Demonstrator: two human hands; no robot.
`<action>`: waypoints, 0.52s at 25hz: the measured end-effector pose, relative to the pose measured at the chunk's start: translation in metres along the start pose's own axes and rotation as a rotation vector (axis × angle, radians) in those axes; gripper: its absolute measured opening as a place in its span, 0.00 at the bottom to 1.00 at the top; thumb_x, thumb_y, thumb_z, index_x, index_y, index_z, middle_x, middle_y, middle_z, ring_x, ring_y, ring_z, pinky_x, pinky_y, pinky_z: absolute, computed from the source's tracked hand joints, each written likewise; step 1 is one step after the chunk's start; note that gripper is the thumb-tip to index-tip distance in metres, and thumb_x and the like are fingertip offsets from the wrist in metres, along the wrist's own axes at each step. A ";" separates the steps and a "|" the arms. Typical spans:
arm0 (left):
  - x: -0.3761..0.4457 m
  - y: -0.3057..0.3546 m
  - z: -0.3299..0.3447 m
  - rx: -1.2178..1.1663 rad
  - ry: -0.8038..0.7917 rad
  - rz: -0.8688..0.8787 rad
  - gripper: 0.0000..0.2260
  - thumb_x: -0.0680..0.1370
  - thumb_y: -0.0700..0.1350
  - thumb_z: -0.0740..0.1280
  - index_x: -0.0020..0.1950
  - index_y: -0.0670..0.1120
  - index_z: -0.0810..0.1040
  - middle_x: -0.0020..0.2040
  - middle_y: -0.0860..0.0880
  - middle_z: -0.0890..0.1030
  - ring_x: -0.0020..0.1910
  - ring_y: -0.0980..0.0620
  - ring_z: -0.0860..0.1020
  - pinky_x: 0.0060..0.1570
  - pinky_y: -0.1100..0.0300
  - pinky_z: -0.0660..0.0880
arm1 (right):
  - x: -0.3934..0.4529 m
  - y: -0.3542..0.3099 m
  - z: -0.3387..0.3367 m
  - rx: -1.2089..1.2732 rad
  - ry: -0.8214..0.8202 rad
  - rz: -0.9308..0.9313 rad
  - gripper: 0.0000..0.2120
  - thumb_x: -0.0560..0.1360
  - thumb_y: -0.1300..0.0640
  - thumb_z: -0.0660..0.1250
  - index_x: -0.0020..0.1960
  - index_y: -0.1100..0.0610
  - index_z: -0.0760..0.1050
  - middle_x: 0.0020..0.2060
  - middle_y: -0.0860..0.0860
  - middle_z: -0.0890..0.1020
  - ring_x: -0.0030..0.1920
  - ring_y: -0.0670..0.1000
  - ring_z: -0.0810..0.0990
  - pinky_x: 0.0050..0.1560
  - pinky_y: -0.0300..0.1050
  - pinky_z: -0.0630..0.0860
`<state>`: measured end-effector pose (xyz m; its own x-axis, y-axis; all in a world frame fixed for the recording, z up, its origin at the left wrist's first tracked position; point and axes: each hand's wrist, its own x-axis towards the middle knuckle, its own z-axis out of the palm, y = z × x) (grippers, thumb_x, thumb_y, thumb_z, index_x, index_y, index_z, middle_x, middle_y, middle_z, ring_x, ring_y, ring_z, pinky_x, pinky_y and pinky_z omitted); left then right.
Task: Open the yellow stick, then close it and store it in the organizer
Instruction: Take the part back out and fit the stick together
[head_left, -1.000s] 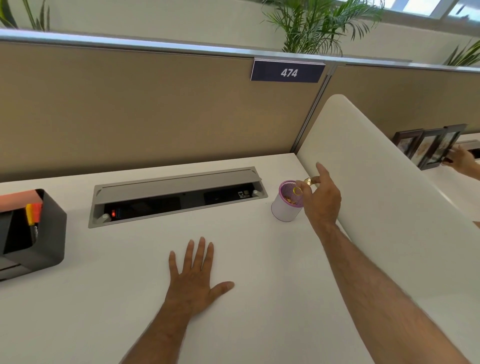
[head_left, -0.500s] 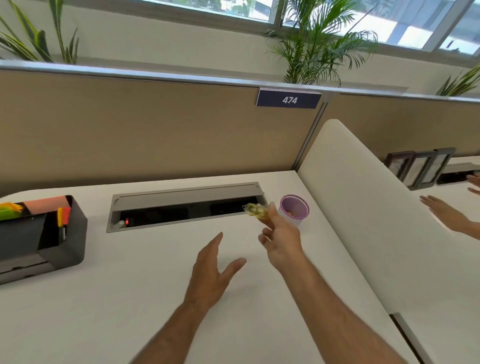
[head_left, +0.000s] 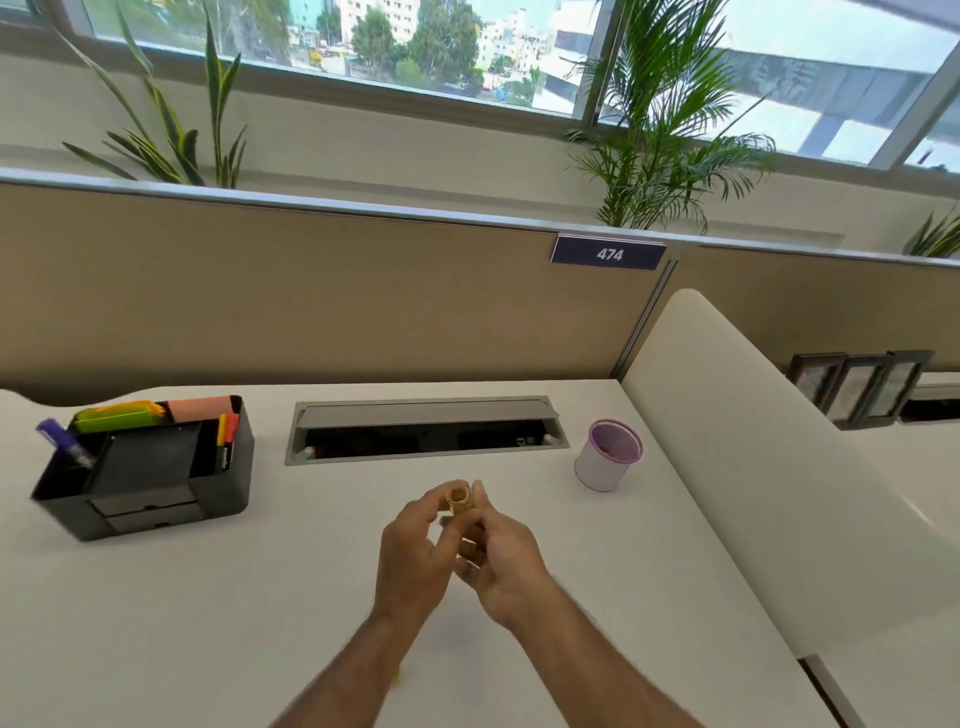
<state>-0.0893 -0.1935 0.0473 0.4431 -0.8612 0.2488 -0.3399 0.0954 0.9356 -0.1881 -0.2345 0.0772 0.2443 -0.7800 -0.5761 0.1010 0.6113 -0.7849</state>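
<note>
A small yellow stick (head_left: 459, 500) stands upright between both hands above the middle of the white desk (head_left: 208, 623). My right hand (head_left: 501, 564) is closed around its lower body. My left hand (head_left: 413, 551) touches its upper end with thumb and fingertips; whether the cap is on cannot be told. The black organizer (head_left: 150, 467) sits at the desk's left, holding coloured markers, sticky notes and a purple pen. A white cup with a purple rim (head_left: 608, 454) stands at the right.
A grey cable hatch (head_left: 423, 428) lies open at the back of the desk. A tan partition (head_left: 311, 301) with a "474" sign closes the back. A white curved divider (head_left: 753, 441) bounds the right, with picture frames (head_left: 862, 395) beyond it.
My right hand took the yellow stick from the purple-rimmed cup and brought it to the desk's middle. My left hand lifted off the desk and met it. The view tilted upward.
</note>
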 end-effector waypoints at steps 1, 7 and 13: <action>-0.004 -0.002 -0.007 0.022 0.011 0.003 0.13 0.76 0.48 0.71 0.59 0.59 0.79 0.52 0.63 0.82 0.52 0.62 0.80 0.50 0.63 0.78 | -0.004 0.004 0.004 -0.030 -0.004 -0.006 0.19 0.76 0.38 0.66 0.48 0.53 0.87 0.49 0.55 0.88 0.54 0.56 0.84 0.57 0.54 0.83; -0.022 -0.016 -0.053 0.118 0.061 -0.032 0.14 0.72 0.49 0.75 0.57 0.56 0.82 0.46 0.70 0.80 0.48 0.65 0.81 0.42 0.70 0.75 | -0.016 0.045 0.015 -0.257 0.033 -0.042 0.15 0.81 0.50 0.61 0.50 0.56 0.83 0.47 0.56 0.87 0.42 0.53 0.83 0.39 0.45 0.82; -0.041 -0.031 -0.097 0.169 0.101 -0.105 0.17 0.68 0.57 0.74 0.54 0.52 0.83 0.45 0.58 0.86 0.44 0.61 0.83 0.43 0.64 0.79 | -0.018 0.116 0.015 -1.321 -0.180 -0.365 0.27 0.72 0.51 0.71 0.70 0.47 0.71 0.64 0.49 0.74 0.62 0.50 0.74 0.61 0.42 0.73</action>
<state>-0.0167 -0.1126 0.0322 0.5613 -0.8070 0.1836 -0.4179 -0.0849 0.9045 -0.1660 -0.1474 0.0007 0.5322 -0.7773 -0.3356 -0.7702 -0.2800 -0.5730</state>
